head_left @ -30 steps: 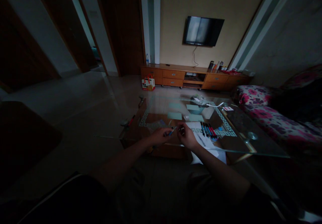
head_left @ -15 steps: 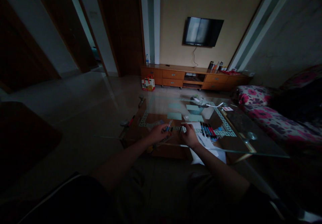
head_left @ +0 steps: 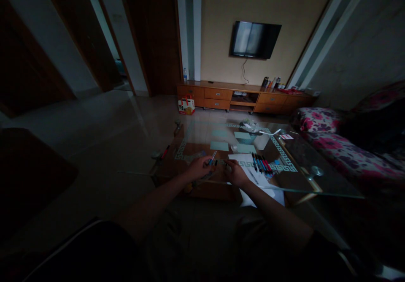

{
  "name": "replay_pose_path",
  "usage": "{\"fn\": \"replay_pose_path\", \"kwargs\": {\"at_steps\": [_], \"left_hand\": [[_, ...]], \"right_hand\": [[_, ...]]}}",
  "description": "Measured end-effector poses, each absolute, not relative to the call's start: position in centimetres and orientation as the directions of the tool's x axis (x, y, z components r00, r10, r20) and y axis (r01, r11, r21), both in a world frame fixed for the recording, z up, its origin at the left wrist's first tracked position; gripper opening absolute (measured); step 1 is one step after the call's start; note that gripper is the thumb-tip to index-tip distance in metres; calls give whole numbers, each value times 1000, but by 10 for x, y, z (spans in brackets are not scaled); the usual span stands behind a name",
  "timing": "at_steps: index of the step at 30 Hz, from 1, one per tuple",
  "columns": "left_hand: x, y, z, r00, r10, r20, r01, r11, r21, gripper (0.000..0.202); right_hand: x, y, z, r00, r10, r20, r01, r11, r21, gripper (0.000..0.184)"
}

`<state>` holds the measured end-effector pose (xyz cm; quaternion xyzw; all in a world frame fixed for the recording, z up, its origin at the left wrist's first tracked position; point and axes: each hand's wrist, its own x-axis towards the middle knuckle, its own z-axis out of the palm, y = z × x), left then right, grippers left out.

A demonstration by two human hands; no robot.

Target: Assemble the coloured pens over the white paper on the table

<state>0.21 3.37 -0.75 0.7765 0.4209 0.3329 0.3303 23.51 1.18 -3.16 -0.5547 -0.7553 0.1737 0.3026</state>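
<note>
- Head view: a dim room; clock directions are as seen in this view, with 12 o'clock straight ahead.
- Left hand (head_left: 199,166): its fingers are curled and pinch a slim blue-and-pale pen (head_left: 214,155), whose pale end points up towards 1 o'clock. A short dark piece (head_left: 216,162) shows beside the pen at 4 o'clock.
- Right hand (head_left: 236,172): just apart from the left one at 3 o'clock, its fingers bent and drawn close together. Something small and dark seems to show by the fingertips; I cannot tell whether they pinch it.
- Both hands are above the near edge of a glass table (head_left: 202,132) with a key-pattern border.
- White paper (head_left: 253,178) lies beside the right hand at 3 o'clock. A row of pens (head_left: 262,164), black, blue and red, lies side by side at its far right.
- Another pen (head_left: 165,152), red and dark, is at 10 o'clock from the left hand.
- From the hands, a crumpled plastic bag (head_left: 249,126) is at 1 o'clock and a red-and-white card (head_left: 287,136) at 2 o'clock.
- Farther off, a wooden cabinet (head_left: 218,97) stands at 12 o'clock and a flowered sofa (head_left: 319,119) at 2 o'clock.
</note>
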Motion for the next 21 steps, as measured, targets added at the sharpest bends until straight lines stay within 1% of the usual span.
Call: {"fn": "replay_pose_path", "kwargs": {"at_steps": [6,12,16,18,21], "left_hand": [[2,31,-2,420,876,237,454,-428,781,36],[2,32,-5,442,871,217,408,-410,816,35],[2,32,-9,469,860,203,383,-405,830,33],[2,32,-10,476,856,203,381,-408,829,34],[2,32,-11,478,853,209,400,-423,813,35]], "right_hand": [[235,12,-31,-181,948,261,731,307,-609,49],[233,12,-22,-113,920,374,704,340,-624,47],[232,12,-15,-15,895,447,658,345,-669,37],[232,12,-11,23,882,471,633,352,-690,34],[231,12,-9,40,877,478,607,359,-709,35]]}}
